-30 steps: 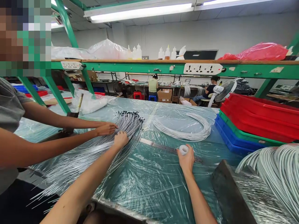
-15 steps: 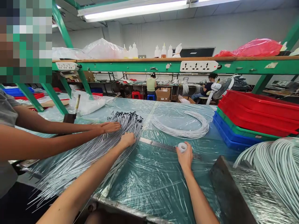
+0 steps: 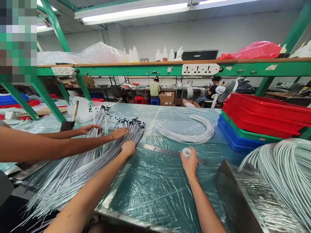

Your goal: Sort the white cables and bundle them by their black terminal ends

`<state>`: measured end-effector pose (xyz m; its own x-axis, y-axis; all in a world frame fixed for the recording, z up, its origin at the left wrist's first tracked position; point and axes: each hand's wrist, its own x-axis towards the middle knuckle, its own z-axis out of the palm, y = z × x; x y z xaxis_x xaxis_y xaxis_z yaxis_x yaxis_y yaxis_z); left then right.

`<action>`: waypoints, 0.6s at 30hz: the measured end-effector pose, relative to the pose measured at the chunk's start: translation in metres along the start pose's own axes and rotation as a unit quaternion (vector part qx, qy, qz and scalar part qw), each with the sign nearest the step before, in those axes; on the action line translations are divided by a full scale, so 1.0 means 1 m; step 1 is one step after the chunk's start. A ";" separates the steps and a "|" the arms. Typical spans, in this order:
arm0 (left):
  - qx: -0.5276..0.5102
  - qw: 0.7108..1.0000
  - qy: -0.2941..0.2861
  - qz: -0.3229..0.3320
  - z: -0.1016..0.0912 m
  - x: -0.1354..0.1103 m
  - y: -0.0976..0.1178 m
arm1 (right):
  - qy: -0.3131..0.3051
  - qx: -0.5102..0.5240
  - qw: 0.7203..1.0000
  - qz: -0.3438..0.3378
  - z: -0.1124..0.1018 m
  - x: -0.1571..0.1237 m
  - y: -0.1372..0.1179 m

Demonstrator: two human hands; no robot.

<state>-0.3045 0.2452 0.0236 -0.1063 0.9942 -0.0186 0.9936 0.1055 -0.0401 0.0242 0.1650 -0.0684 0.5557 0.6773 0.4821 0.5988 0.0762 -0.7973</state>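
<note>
A large bundle of thin grey-white cables (image 3: pixel 97 168) with small black connectors at its far end lies across the left of the table. My left hand (image 3: pixel 128 148) is curled closed round the right edge of this bundle, its fingertips partly hidden. In my right hand (image 3: pixel 190 163) is a roll of clear tape (image 3: pixel 187 152), pinched between thumb and fingers above the table. A steel ruler (image 3: pixel 160 150) lies flat from beside my left hand to under my right. Another person's hands (image 3: pixel 119 133) work at the cables on the left, one lifting part of them.
A loop of white cable (image 3: pixel 206 129) lies beyond the ruler. Stacked red, green and blue trays (image 3: pixel 262 119) stand at right, near a large cable coil (image 3: pixel 279 165) and a dark metal plate (image 3: pixel 233 194). A green shelf beam with a power strip (image 3: pixel 200 69) crosses above.
The other person has separated part of the cables and pulled it left, away from the rest. My left hand has shifted slightly left with the bundle; my right still holds the tape roll.
</note>
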 end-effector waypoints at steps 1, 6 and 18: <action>0.004 1.000 -0.004 -0.002 0.000 -0.001 0.001 | -0.001 -0.001 1.000 0.001 0.000 0.000 0.000; 0.029 0.999 0.018 0.012 -0.006 -0.008 0.000 | -0.008 -0.002 1.000 0.005 0.000 0.000 -0.001; 0.006 0.996 0.030 -0.082 -0.005 -0.014 -0.016 | 0.001 -0.002 1.000 0.002 -0.002 -0.002 -0.002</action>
<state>-0.3187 0.2295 0.0296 -0.2647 0.9631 0.0488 0.9624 0.2671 -0.0506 0.0229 0.1624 -0.0672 0.5588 0.6764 0.4799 0.5985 0.0716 -0.7979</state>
